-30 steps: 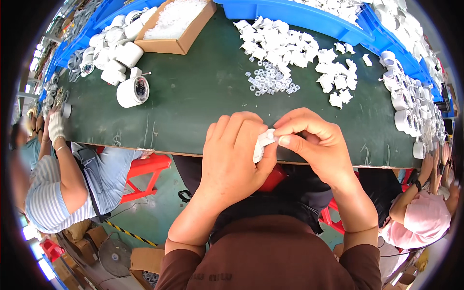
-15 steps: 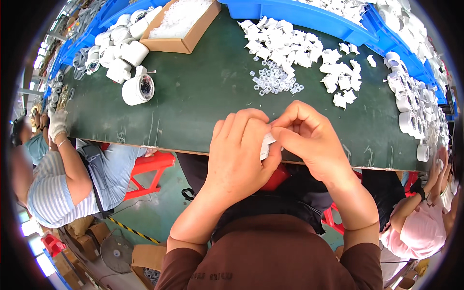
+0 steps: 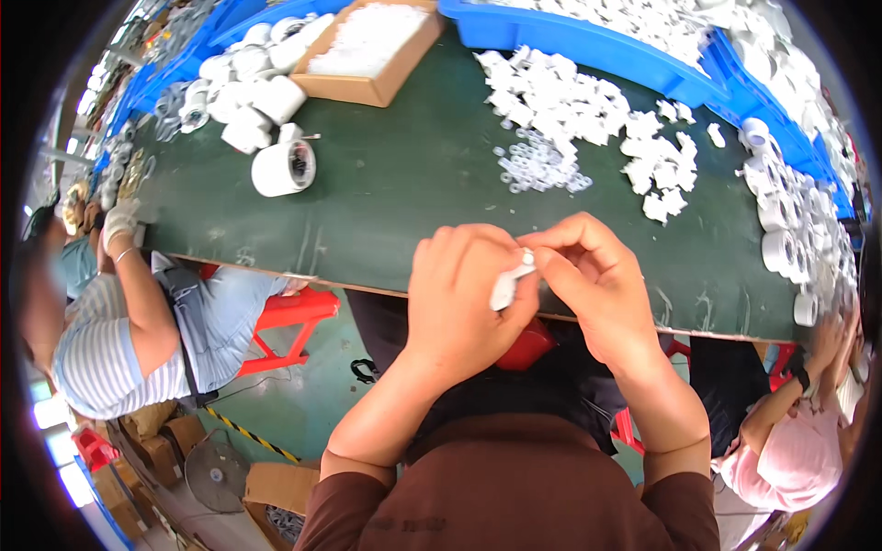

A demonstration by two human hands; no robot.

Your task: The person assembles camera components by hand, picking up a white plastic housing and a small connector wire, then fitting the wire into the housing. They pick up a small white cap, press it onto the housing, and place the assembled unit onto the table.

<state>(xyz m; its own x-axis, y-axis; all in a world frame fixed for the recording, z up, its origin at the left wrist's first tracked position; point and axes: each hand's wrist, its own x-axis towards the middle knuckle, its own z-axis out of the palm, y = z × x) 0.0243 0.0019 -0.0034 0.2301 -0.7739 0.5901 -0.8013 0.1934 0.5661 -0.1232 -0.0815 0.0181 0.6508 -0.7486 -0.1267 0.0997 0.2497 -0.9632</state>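
My left hand [image 3: 467, 298] is closed round a small white plastic part [image 3: 504, 288], held just above the table's near edge. One end of the part sticks out between the thumb and the curled fingers. Against that end, my right hand [image 3: 602, 280] pinches with thumb and forefinger. Whatever lies between those right fingertips is too small and too covered to name. Beyond my hands are a pile of small clear plastic rings [image 3: 542, 167] and a heap of similar white plastic parts [image 3: 556, 99], with a smaller cluster [image 3: 660, 165] to its right.
A round white housing [image 3: 278, 172] stands left on the green table [image 3: 395, 174], before more white housings [image 3: 248, 110]. Behind are a cardboard box [image 3: 354, 89] of clear pieces and a blue bin [image 3: 570, 44]. White cylinders [image 3: 779, 248] line the right. Co-workers sit on both sides.
Both hands have tilted slightly, and more of the white part now shows between them. The right fingertips remain at its end. The whole view has shifted a little.
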